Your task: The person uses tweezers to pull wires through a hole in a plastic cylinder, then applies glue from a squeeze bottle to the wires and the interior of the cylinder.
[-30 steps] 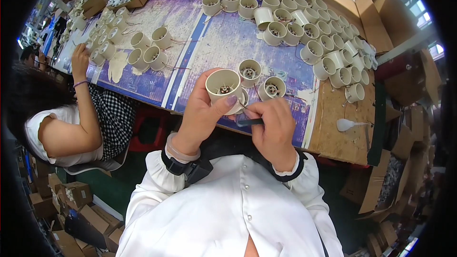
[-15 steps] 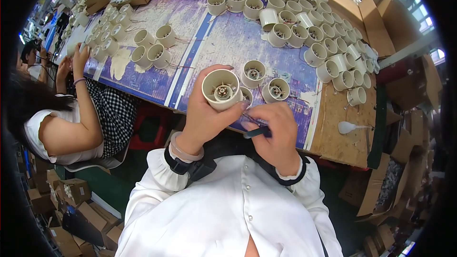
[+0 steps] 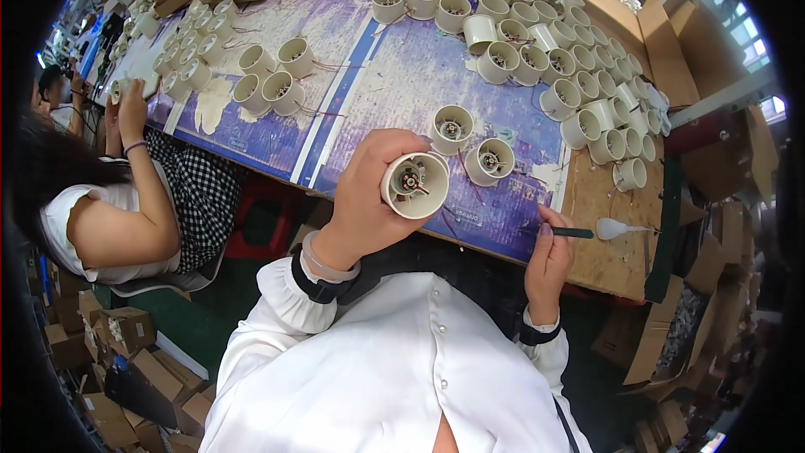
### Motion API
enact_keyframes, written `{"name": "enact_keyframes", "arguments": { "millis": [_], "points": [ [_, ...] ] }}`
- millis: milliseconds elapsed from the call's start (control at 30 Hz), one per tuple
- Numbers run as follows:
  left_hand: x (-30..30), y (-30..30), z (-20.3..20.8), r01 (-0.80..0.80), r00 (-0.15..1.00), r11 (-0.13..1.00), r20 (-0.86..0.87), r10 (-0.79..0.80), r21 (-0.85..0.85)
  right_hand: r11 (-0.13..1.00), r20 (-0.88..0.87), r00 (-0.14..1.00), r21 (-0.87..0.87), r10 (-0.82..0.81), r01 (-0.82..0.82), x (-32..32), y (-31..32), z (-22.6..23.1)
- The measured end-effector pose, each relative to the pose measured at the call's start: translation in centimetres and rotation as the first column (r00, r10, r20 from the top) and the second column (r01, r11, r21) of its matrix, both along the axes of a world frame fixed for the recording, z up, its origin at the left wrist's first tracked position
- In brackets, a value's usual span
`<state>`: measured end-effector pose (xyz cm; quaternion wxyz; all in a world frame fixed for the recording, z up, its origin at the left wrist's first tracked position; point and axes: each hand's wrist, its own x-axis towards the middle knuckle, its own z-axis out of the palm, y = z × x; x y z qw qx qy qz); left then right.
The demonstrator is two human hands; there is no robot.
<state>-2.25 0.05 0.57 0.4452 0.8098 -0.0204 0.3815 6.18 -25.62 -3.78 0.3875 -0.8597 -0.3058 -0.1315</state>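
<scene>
My left hand (image 3: 366, 193) grips a cream cup-shaped plastic housing (image 3: 415, 184), open end up, with metal parts and a red wire inside. It is held above the near edge of the purple-covered workbench (image 3: 394, 84). My right hand (image 3: 549, 256) is off to the right at the bench edge, pinching a thin dark tool (image 3: 570, 232) whose tip points at a small white blob (image 3: 614, 227) on the bare wood. Two similar housings (image 3: 453, 127) (image 3: 490, 161) stand on the bench just beyond my left hand.
Several more cream housings crowd the far right of the bench (image 3: 579, 75) and the left part (image 3: 268, 75). A person in a checked top (image 3: 142, 201) sits at my left, hands on the bench. Cardboard boxes (image 3: 101, 352) lie on the floor.
My right hand has pulled away from the housing and moved right to the bench edge with the tool. My left hand has lowered the housing slightly toward me.
</scene>
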Motion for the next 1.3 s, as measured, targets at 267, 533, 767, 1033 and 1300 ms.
{"name": "enact_keyframes", "arguments": {
  "millis": [267, 533, 767, 1033, 1300],
  "points": [
    [0.4, -0.6, -0.5, 0.106, 0.994, 0.994, 0.037, -0.107, 0.029, 0.816, -0.255, 0.963, 0.573, 0.085, 0.079, -0.7, 2.0, 4.7],
    [0.1, -0.9, -0.9, 0.120, 0.993, 0.992, 0.019, -0.119, -0.047, 0.747, 0.144, 0.886, 0.487, 0.442, -0.452, -1.3, 8.2, 7.5],
    [-0.2, -0.4, -1.3, 0.146, 0.989, 0.989, -0.004, -0.146, -0.026, 0.796, 0.124, 0.892, 0.410, 0.435, -0.445, -1.0, 9.0, 6.4],
    [0.0, -0.5, -1.4, 0.144, 0.988, 0.987, -0.046, -0.148, -0.076, 0.787, 0.059, 0.872, 0.403, 0.487, -0.467, -0.7, 9.0, 5.5],
    [-0.1, -0.8, -1.8, 0.128, 0.985, 0.975, -0.090, -0.146, -0.179, 0.804, 0.039, 0.880, 0.391, 0.473, -0.449, -0.5, 9.3, 5.4]
  ]
}}
